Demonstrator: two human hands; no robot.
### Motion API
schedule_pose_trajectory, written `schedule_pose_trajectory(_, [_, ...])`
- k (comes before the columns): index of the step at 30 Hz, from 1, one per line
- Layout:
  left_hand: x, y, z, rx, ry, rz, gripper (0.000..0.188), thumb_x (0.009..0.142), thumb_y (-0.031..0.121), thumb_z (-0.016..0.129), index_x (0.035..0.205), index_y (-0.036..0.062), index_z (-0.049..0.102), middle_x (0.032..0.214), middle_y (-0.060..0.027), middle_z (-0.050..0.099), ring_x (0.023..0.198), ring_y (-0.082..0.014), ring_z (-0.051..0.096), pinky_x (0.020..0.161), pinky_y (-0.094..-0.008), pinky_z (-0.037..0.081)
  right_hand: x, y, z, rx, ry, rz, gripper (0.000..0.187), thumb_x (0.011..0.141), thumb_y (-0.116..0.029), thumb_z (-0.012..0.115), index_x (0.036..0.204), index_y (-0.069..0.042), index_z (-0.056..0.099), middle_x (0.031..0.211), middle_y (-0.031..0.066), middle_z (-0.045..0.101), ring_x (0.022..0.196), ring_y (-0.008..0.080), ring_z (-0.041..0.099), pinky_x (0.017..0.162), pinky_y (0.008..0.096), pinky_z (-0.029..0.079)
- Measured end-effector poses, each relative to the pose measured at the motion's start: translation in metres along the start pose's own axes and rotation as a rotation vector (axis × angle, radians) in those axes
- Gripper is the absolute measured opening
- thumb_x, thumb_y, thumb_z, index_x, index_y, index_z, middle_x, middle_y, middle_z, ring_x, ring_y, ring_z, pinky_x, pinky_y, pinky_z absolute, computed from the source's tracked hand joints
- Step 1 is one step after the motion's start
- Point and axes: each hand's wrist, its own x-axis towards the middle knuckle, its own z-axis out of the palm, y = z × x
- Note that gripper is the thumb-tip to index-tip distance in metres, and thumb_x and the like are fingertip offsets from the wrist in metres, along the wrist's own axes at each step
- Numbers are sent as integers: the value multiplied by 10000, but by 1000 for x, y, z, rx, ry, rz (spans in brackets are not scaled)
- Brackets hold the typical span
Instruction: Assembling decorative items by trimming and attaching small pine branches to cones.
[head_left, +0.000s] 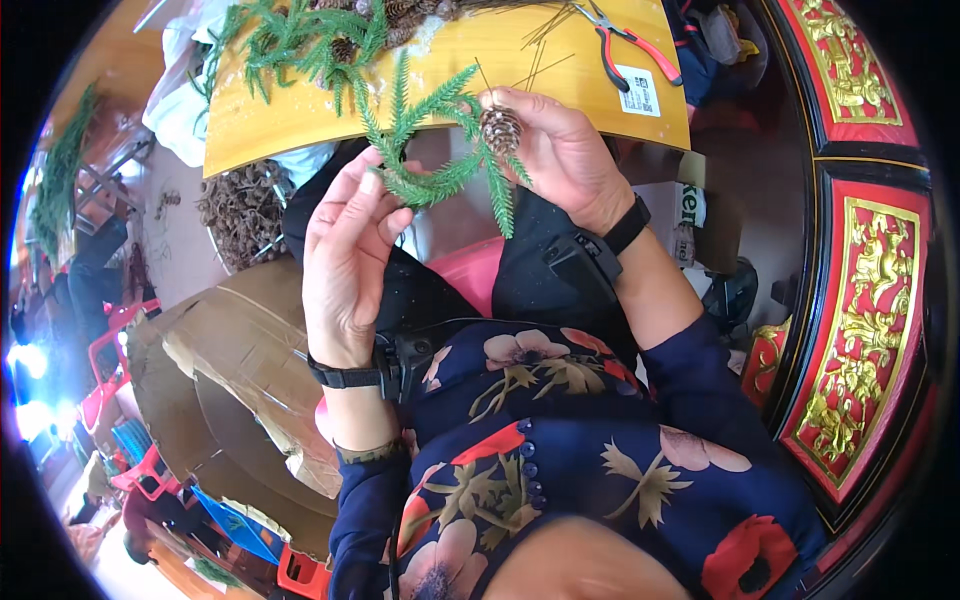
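Just in front of the table's near edge, my left hand [350, 225] pinches the left side of a green artificial pine sprig [440, 185] between thumb and fingers. The sprig's needled branches curve into a ring, with several tips pointing up and one hanging down at the right. My right hand [565, 150] is closed on a brown pine cone [500, 131] with pale-edged scales, which sits against the sprig's right side. Thin brown wires stick up beside the cone. My right fingertips partly hide the cone's top and where it meets the sprig.
On the yellow table [290, 130], a heap of green pine sprigs [300, 50] and pine cones [400, 20] lies at the back left. Red-handled pliers [622, 45] and a white label [638, 92] are right. A basket of brown material [245, 215] and a cardboard box [250, 370] stand left.
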Motion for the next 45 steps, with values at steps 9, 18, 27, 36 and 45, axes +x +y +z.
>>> schedule_pose_trajectory(9, [2,-6,-1,-88,-77,90,329,908,74,556,1216,-22,491,1004,-124,643,867,-142,631,683,-215,520,1,-1,-7,-22,-74,40,210,907,-182,566,1024,-14,614,928,33,634,863,114,584,792,276,449])
schedule_pose_trajectory(18, [4,-11,-12,58,-104,118,321,871,8,585,1178,7,491,957,-105,654,890,-162,638,700,-228,518,-2,-1,-4,-162,-9,53,212,909,-162,553,1037,-4,613,1079,88,621,991,130,562,870,275,424])
schedule_pose_trajectory(27, [5,-16,-8,-53,-21,166,286,870,-30,558,1141,38,495,998,-110,652,1018,-225,618,806,-275,519,2,-10,-4,-211,-94,44,209,893,-137,565,1040,-4,631,1281,149,539,1090,155,533,947,291,394])
schedule_pose_trajectory(36, [6,-19,-4,-68,-6,171,283,864,-41,555,1131,34,496,1048,-118,637,1068,-233,595,850,-304,510,-6,-3,17,-703,-92,5,109,851,-76,612,892,3,674,1060,117,653,960,127,574,969,297,379])
schedule_pose_trajectory(45, [3,-14,10,591,411,806,204,860,12,607,1060,1,571,1002,-58,605,867,-92,548,752,-222,436,-5,18,23,-1460,-23,-733,102,725,-73,699,774,7,659,907,96,650,891,236,589,911,321,404])
